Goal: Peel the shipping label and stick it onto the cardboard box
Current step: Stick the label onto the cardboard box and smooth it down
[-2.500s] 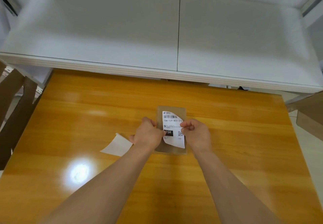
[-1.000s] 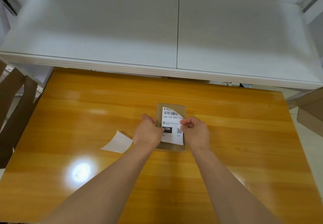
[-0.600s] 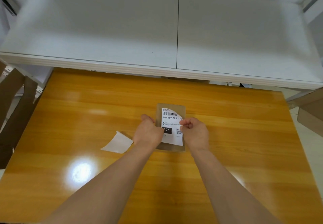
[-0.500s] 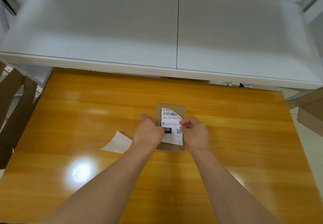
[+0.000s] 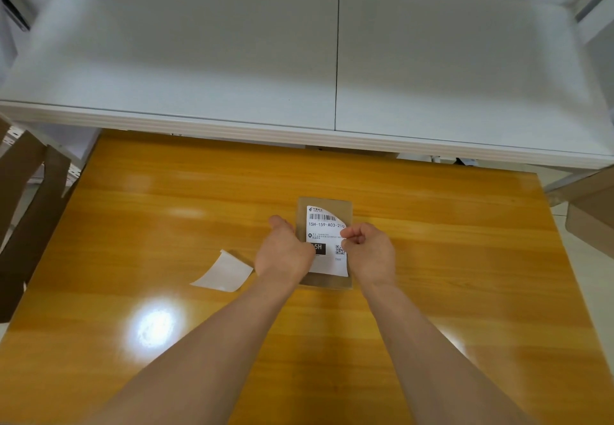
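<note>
A small flat cardboard box [image 5: 345,207] lies on the orange wooden table [image 5: 465,258]. Over its top hangs a white shipping label [image 5: 324,225] with a barcode, black print and a QR code; its upper right corner curls away from the box. My left hand [image 5: 282,252] pinches the label's left edge at the black patch. My right hand [image 5: 370,252] pinches the right edge between thumb and curled fingers. The label's lower edge sits near the box's front edge.
A white backing sheet [image 5: 226,272], slightly curled, lies on the table left of my left hand. A white shelf [image 5: 299,59] overhangs the table's far side. Brown cardboard pieces [image 5: 30,199] stand at the left, more cardboard [image 5: 591,212] at the right.
Both hands have carried the label slightly away from me over the box and lowered it; it now lies flatter, with less curl than 2.5 s ago. The backing sheet has not moved.
</note>
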`<state>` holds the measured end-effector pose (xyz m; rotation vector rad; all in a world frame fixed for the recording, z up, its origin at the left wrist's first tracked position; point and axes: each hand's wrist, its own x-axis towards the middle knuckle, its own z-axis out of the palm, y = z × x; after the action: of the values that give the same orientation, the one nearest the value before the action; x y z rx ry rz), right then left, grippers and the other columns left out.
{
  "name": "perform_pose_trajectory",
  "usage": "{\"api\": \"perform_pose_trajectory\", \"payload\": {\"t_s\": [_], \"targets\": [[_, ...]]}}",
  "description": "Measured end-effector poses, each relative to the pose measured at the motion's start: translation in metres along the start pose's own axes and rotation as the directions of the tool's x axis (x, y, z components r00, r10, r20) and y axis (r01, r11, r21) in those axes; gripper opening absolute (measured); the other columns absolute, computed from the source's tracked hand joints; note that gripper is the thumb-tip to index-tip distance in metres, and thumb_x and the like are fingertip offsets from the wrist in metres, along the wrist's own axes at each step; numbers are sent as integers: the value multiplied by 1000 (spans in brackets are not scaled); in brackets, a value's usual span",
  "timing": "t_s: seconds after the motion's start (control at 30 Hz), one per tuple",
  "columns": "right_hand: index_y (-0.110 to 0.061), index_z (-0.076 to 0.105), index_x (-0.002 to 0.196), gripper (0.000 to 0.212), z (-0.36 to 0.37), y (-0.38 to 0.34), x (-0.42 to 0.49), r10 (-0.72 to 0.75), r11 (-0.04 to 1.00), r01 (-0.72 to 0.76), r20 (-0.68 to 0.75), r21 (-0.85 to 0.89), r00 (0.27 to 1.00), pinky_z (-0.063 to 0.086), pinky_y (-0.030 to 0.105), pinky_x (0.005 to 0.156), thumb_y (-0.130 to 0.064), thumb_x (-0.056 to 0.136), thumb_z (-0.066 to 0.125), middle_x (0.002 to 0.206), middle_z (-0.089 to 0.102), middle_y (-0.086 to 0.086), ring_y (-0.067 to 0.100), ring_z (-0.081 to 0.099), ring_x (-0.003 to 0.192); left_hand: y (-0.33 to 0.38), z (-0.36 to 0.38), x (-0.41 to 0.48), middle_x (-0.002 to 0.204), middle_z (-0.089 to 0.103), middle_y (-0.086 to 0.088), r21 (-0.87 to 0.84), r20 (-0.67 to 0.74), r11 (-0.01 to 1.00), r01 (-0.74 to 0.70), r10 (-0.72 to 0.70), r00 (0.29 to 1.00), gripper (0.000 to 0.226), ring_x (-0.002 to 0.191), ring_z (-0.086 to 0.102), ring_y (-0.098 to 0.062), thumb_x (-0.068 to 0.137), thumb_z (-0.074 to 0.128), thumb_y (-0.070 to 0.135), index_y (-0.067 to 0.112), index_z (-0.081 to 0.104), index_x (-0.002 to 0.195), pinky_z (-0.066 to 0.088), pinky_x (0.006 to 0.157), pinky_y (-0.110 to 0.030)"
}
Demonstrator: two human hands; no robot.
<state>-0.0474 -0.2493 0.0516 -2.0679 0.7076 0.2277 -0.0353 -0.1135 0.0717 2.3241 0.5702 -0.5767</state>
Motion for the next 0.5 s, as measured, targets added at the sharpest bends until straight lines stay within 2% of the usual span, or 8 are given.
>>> {"api": "perform_pose_trajectory", "payload": {"t_s": [0.27,0.37,0.43,0.5], "targets": [[-25,67,85,26,2,2,0,4,1000,-4,-11,10,1000,47,30,66,0,85,60,87,72,4,23,65,79,-11,4,0,97,67,-4,-28,-25,999,-29,29,999,39,93,65,-31,81,64,22,17,42,113,45,68,-34],[-25,68,85,25,2,2,-1,7,1000,-7,-10,14,1000,48,30,66,0,85,61,86,72,3,23,66,79,-16,8,-2,102,64,-4,34,-94,984,-176,178,980,26,100,60,-29,82,63,18,19,49,104,48,78,-39],[-23,69,87,24,3,2,0,11,1000,-11,-10,11,1000,50,31,68,0,85,61,88,74,3,24,68,81,-17,11,-3,106,60,-3,165,-116,941,-295,315,942,21,105,55,-28,83,60,14,21,55,103,44,86,-39],[-21,70,90,23,4,2,0,18,1000,-17,-8,13,1000,51,32,70,-1,85,61,90,75,4,24,70,85,-16,13,-5,108,60,0,260,-99,894,-365,400,911,23,108,53,-26,84,58,14,25,59,103,38,88,-38]]}}
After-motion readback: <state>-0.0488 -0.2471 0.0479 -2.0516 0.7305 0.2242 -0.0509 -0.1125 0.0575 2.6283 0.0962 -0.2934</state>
